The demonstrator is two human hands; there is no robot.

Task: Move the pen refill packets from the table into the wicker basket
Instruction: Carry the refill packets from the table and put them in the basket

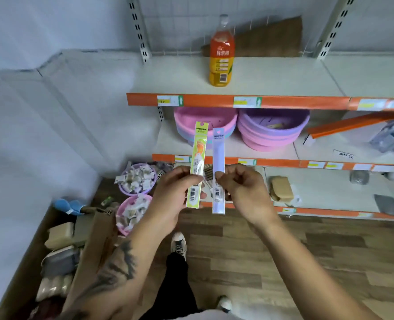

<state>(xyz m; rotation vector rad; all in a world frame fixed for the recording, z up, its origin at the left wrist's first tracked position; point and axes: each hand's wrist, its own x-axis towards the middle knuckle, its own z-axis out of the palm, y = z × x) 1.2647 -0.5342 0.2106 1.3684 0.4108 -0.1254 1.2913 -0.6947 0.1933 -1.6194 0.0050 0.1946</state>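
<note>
My left hand (173, 195) pinches a yellow-green pen refill packet (197, 162) and holds it upright in front of the shelves. Beside it, my right hand (242, 188) pinches a pale lilac refill packet (218, 158), also upright. The two packets stand side by side, a small gap between them. Behind the hands, on the lowest shelf, a bit of woven wicker (208, 173) shows; I cannot tell if it is the basket. No table is in view.
Orange-edged shelves (283, 101) carry an orange drink bottle (221, 56), stacked pink basins (203, 125) and purple basins (272, 130). Two small tubs of wrapped sweets (136, 181) sit low at the left. Boxes and cloth bundles (60, 262) lie at bottom left. Wooden floor (283, 262) lies below.
</note>
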